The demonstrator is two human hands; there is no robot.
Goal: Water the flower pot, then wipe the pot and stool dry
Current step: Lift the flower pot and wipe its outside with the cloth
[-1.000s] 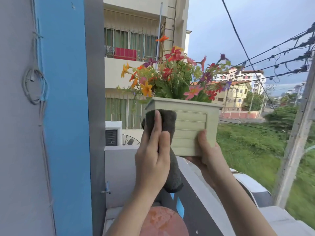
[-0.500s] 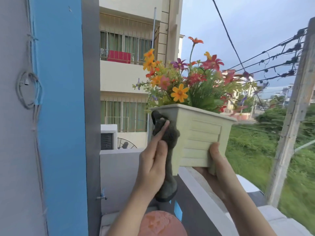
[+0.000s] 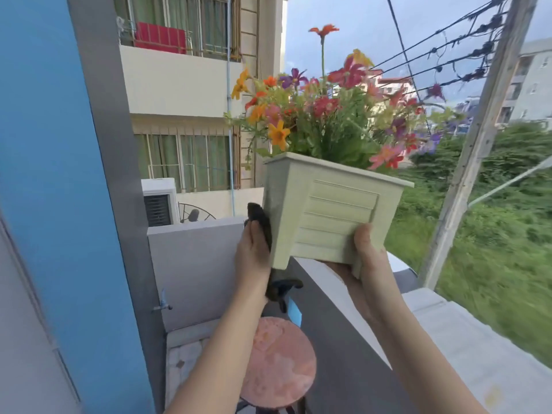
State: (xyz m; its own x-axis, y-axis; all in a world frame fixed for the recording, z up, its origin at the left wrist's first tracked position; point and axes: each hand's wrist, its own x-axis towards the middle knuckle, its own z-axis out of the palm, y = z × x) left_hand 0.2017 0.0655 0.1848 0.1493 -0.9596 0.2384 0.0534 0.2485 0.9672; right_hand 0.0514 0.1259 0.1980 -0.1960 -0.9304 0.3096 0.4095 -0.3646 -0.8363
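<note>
A pale green square flower pot full of mixed orange, red and purple flowers is held up in the air, tilted. My right hand grips it from below at its near corner, thumb on the slatted face. My left hand presses a dark cloth against the pot's left side; the cloth's tail hangs below the hand. Beneath my arms stands a round stool with a worn reddish seat.
A blue and grey wall runs down the left. A grey balcony parapet crosses below the pot, with a small tap on the corner wall. Beyond are an apartment building, a pole, wires and grass.
The pot has turned and tilted in my right hand, showing a different face. My left hand has slid the cloth from the front face round to the pot's left side and lower.
</note>
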